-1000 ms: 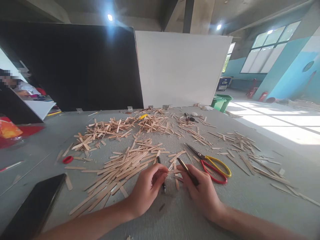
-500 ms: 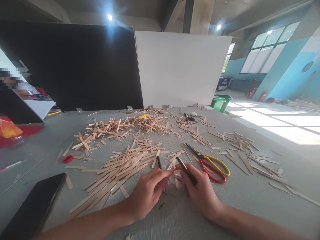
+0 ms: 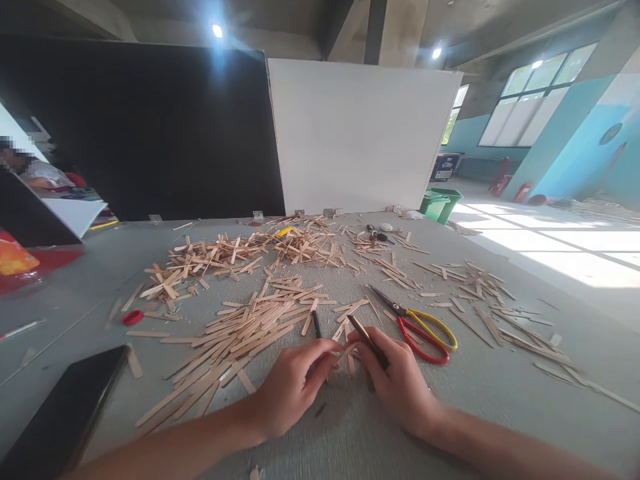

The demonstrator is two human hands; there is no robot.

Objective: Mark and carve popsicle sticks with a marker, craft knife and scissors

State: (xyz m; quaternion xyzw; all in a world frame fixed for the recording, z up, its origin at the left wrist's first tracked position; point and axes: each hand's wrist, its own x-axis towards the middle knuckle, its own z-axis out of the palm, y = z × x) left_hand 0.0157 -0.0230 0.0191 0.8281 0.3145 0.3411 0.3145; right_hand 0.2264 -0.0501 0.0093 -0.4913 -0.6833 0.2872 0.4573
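My left hand (image 3: 299, 383) is closed, pinching a small wooden craft stick (image 3: 345, 353) between thumb and fingers. The stick's other end reaches the fingertips of my right hand (image 3: 395, 373). Wrapped in that right hand is a slim dark tool with a brassy edge (image 3: 361, 332), like a craft knife; its exact kind is unclear. Just beyond my left fingers lies a thin black pen-like rod (image 3: 317, 324), partly hidden. Red-and-yellow-handled scissors (image 3: 425, 330) rest right of my right hand, blades pointing away. A loose pile of craft sticks (image 3: 255, 327) spreads beyond my left hand.
More stick heaps (image 3: 215, 257) lie along the back, with a yellow object (image 3: 284, 231) and keys (image 3: 377, 233). A phone (image 3: 65, 413) and a red ring (image 3: 133, 317) are at left. Black (image 3: 175, 133) and white panels (image 3: 360, 133) stand behind; a person (image 3: 35, 170) sits far left.
The craft stick between my hands has turned and now slants down to the left. My fingers have shifted slightly, and the whole view has moved a little.
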